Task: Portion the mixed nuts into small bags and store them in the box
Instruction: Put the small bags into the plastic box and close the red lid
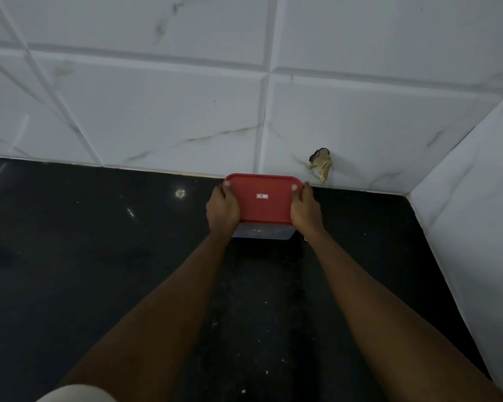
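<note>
Head view: the box (263, 232) sits on the dark tabletop (99, 256), close to the tiled wall (157, 111). Its red lid (262, 198) is on top. I see the left hand (222, 210) and right hand (305, 208) clamped on the lid's short ends, each grip pressed against the rim with a thumb on top. I judge the box rigid, light and smooth plastic; hold it at both ends. No nuts or bags are visible.
</note>
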The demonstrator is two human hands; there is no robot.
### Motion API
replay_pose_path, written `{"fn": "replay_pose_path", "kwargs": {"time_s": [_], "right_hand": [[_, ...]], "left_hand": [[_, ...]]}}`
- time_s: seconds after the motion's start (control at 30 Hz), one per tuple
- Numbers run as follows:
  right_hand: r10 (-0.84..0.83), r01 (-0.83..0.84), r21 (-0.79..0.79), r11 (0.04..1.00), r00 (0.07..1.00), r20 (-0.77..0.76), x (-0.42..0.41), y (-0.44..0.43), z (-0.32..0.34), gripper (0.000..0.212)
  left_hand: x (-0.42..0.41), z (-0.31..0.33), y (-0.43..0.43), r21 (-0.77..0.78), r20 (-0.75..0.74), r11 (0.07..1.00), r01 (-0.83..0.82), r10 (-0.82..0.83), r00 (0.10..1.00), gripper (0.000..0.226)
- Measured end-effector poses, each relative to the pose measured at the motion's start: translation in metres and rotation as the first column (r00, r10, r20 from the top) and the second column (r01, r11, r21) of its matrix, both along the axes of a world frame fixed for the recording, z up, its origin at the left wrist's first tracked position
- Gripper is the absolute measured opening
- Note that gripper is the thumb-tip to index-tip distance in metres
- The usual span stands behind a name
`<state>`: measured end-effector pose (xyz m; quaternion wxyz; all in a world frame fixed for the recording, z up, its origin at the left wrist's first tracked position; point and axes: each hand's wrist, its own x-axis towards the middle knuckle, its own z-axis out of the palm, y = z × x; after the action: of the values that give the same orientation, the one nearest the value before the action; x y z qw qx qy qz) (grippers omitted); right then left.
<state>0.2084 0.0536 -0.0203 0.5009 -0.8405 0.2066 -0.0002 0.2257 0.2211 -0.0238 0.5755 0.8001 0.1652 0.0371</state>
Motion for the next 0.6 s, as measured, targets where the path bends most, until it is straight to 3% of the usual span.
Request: {"fn": "replay_pose_path", "kwargs": {"time_s": [0.1,0.27,0.37,0.5,0.6], "right_hand": [[-0.099,0.096,0.069,0.993,0.994,0.04,0.0,0.0,-0.002,0.048],[-0.099,0.095,0.078,0.992,0.994,0.04,0.004,-0.003,-0.003,0.044],[-0.087,0.086,0.113,0.99,0.996,0.004,0.005,-0.003,0.0,0.042],[-0.078,0.106,0.325,0.94,0.992,-0.097,0.012,-0.009,0.008,0.039],[-0.072,0.099,0.393,0.914,0.994,-0.083,0.017,-0.003,0.017,0.046]], "left_hand": [[0.002,0.0,-0.001,-0.059,-0.094,0.995,-0.08,0.074,0.993,0.042],[0.007,0.0,0.0,0.026,-0.099,0.999,-0.046,0.048,0.994,0.042],[0.01,0.0,0.003,-0.012,-0.099,1.0,-0.01,0.009,0.995,0.042],[0.019,0.002,0.016,-0.04,-0.135,0.996,0.077,-0.081,0.987,0.045],[0.026,0.01,0.016,-0.098,-0.178,0.987,0.127,-0.142,0.974,0.053]]}}
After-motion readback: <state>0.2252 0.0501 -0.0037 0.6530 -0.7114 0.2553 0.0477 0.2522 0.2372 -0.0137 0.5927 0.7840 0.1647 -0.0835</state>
